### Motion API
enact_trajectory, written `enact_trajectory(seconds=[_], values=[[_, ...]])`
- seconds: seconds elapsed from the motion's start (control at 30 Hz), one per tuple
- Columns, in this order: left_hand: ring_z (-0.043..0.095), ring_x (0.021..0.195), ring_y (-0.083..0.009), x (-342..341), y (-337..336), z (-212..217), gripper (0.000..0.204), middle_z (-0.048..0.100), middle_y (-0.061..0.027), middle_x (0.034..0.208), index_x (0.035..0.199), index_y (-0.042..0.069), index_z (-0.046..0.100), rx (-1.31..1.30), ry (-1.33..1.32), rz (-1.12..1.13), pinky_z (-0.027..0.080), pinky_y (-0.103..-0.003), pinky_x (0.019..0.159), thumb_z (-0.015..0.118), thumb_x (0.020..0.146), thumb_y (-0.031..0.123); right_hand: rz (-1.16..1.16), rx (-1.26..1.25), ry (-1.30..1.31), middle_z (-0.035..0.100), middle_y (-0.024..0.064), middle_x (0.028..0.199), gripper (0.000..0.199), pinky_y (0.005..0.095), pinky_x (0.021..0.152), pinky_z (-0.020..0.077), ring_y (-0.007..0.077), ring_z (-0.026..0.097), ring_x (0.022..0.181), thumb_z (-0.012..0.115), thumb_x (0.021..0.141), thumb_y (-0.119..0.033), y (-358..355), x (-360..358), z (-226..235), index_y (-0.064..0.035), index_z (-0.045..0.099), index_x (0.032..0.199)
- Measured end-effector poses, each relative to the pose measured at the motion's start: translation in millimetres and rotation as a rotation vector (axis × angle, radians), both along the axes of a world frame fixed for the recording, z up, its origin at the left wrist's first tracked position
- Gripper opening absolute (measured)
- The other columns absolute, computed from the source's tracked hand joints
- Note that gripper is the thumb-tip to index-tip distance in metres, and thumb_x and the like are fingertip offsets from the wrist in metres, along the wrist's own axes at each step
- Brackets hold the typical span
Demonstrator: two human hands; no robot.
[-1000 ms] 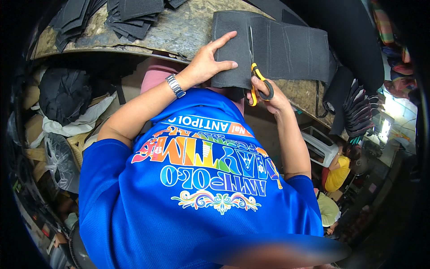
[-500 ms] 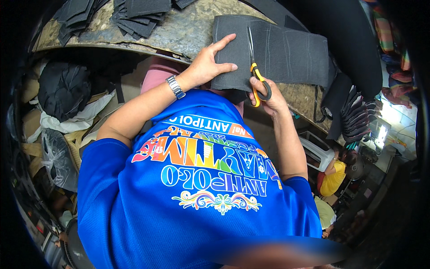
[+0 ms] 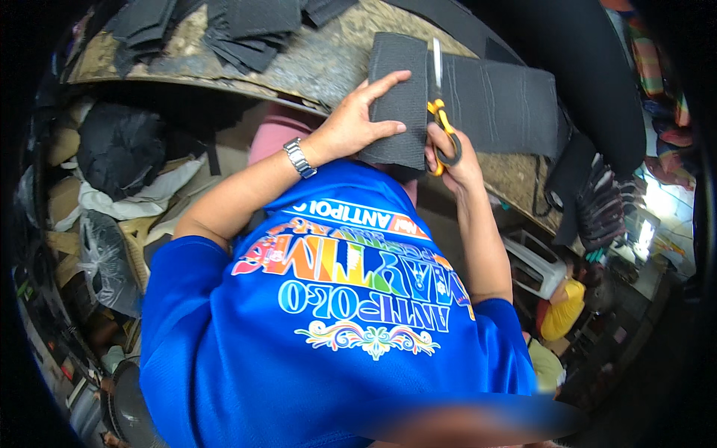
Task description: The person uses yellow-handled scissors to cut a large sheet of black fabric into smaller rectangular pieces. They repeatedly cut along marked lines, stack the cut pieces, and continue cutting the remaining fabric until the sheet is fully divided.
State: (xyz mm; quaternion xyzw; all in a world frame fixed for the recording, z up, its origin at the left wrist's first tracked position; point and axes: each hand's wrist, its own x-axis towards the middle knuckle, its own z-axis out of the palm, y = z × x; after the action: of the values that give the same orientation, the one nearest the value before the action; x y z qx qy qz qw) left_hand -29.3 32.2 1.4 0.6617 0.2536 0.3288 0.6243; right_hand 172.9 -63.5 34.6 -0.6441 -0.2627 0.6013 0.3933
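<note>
A piece of dark grey, ribbed fabric (image 3: 400, 58) lies near the table's front edge. My left hand (image 3: 351, 127) rests flat on it, thumb and forefinger spread. To its right is the longer strip of the same fabric (image 3: 497, 101), marked with pale lines. A gap now runs between the two along the scissors. My right hand (image 3: 464, 164) is closed round the yellow-and-black handles of the scissors (image 3: 438, 71), whose blades point away from me and look nearly closed.
Piles of dark fabric pieces (image 3: 258, 26) lie on the worn table (image 3: 321, 63) at the far left. A big black roll (image 3: 590, 67) stands at the right. Below left are a black bundle (image 3: 119, 149) and a plastic bag (image 3: 108, 261). A person in yellow (image 3: 562, 310) is at the right.
The scissors have cut through the fabric along a line, and the left piece has come apart from the strip. The view has shifted slightly, moving everything right and down.
</note>
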Motion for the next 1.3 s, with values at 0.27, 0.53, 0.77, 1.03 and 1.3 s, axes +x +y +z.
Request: enact_trajectory(seconds=[0.27, 0.53, 0.77, 1.03, 1.3], values=[[0.064, 0.098, -0.0283, -57.1, 156.0, 91.5, 0.046, 0.065, -0.0133, 0.113, 0.126, 0.014, 0.062, 0.511, 0.362, 0.013, 0.051, -0.038, 0.091, 0.071, 0.081, 0.013, -0.204, 0.104, 0.223, 0.057, 0.0078, 0.066, 0.036, 0.0260, 0.051, 0.0431, 0.0143, 0.053, 0.054, 0.065, 0.093, -0.037, -27.6, -11.8, -4.4, -0.0037, 0.057, 0.082], [0.067, 0.097, -0.0208, -29.3, 157.1, 69.2, 0.040, 0.066, -0.0133, 0.110, 0.121, 0.010, 0.063, 0.959, 0.400, 0.350, 0.055, -0.034, 0.080, 0.071, 0.082, 0.012, -0.327, 0.102, 0.242, 0.057, 0.0079, 0.065, 0.032, 0.0263, 0.049, 0.0432, 0.0145, 0.053, 0.053, 0.066, 0.093, -0.033, -65.0, -5.3, -14.6, -0.0035, 0.057, 0.084], [0.050, 0.128, -0.0306, 39.0, 15.4, -12.9, 0.090, 0.039, -0.0251, 0.144, 0.152, 0.007, 0.024, -0.319, 0.135, -0.355, 0.046, -0.039, 0.103, 0.079, 0.081, 0.012, -0.584, 0.026, 0.216, 0.056, 0.0042, 0.064, 0.031, 0.0236, 0.047, 0.0440, 0.0114, 0.054, 0.052, 0.065, 0.094, -0.036, -98.9, 15.6, -24.9, -0.0079, 0.058, 0.083], [0.058, 0.117, -0.0231, 67.3, -11.1, -4.9, 0.083, 0.032, -0.0195, 0.148, 0.149, 0.007, 0.029, -0.457, 0.031, -0.122, 0.053, -0.031, 0.091, 0.076, 0.081, 0.002, -0.517, -0.023, 0.444, 0.057, 0.0047, 0.061, 0.036, 0.0227, 0.041, 0.0392, 0.0132, 0.053, 0.047, 0.062, 0.095, -0.041, -95.2, -5.4, -33.0, -0.0096, 0.057, 0.079], [0.068, 0.084, -0.0172, 3.6, 80.1, 43.2, 0.028, 0.070, -0.0084, 0.095, 0.109, 0.007, 0.070, 0.656, 0.146, 0.246, 0.054, -0.030, 0.078, 0.073, 0.081, 0.009, -0.528, -0.015, 0.433, 0.057, 0.0053, 0.063, 0.034, 0.0234, 0.042, 0.0401, 0.0136, 0.054, 0.049, 0.062, 0.096, -0.039, -93.1, -6.6, -30.6, -0.0088, 0.057, 0.081]])
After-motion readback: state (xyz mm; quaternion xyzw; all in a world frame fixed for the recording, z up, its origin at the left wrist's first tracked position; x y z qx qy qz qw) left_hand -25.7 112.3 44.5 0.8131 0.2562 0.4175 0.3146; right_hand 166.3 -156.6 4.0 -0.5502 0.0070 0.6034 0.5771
